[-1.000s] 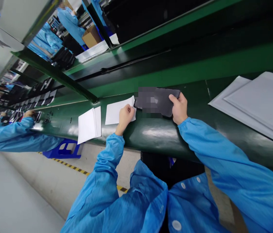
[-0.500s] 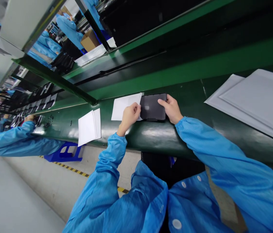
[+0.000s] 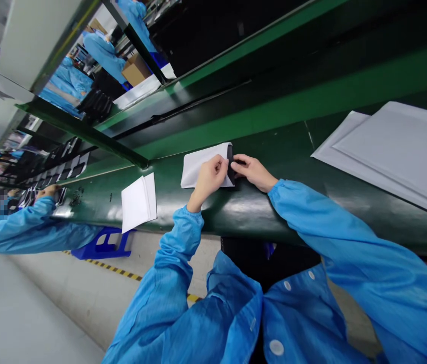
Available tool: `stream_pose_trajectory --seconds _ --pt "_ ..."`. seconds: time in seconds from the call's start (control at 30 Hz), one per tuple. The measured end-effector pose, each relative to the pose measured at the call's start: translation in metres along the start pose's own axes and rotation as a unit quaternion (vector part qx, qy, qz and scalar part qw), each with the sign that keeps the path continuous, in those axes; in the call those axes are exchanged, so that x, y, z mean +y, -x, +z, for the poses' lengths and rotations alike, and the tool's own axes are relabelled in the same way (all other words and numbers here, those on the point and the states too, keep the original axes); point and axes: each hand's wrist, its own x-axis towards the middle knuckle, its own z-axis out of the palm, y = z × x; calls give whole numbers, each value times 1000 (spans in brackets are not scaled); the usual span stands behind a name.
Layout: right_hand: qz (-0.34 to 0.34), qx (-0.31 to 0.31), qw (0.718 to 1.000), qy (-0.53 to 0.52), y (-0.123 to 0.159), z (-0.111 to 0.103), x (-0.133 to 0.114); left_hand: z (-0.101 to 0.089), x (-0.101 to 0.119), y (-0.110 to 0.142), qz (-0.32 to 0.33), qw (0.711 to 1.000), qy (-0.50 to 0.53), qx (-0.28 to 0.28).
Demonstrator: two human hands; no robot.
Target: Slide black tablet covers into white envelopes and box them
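Observation:
A white paper sleeve (image 3: 201,163) lies on the dark green bench (image 3: 274,212) in front of me. My left hand (image 3: 210,177) pinches the sleeve's right, open end. A flat black device (image 3: 230,162) is almost wholly inside the sleeve; only a narrow dark strip shows at the opening. My right hand (image 3: 251,171) has its fingers closed against that exposed black edge. Both arms wear blue sleeves.
A second white sleeve (image 3: 138,201) lies to the left at the bench's front edge. Large white sheets (image 3: 391,151) are stacked at the right. A co-worker's blue-sleeved arm (image 3: 24,227) reaches onto the bench at far left. Green conveyor rails (image 3: 274,108) run behind.
The black device, fully exposed a second ago, has slid leftward into the white sleeve. My right hand followed it left; my left hand stayed on the sleeve's opening.

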Motion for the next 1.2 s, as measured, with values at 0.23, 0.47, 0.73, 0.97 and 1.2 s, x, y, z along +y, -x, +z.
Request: stream_pose_trajectory --seconds 0.23,0.47,0.73,0.97,1.2 --pt "7 14 998 -53 0 1 -5 1 15 15 36 997 48 -43" --pt "49 75 993 -79 -4 0 -6 -32 -51 30 -15 985 -136 101" --pt "22 146 988 37 -6 1 -5 -33 -120 68 -68 988 -128 49" --pt "-39 174 983 52 -11 -11 -2 -17 -115 68 -95 974 165 126" --pt "-74 163 968 173 -10 -14 -25 -17 -114 63 -136 930 309 147"
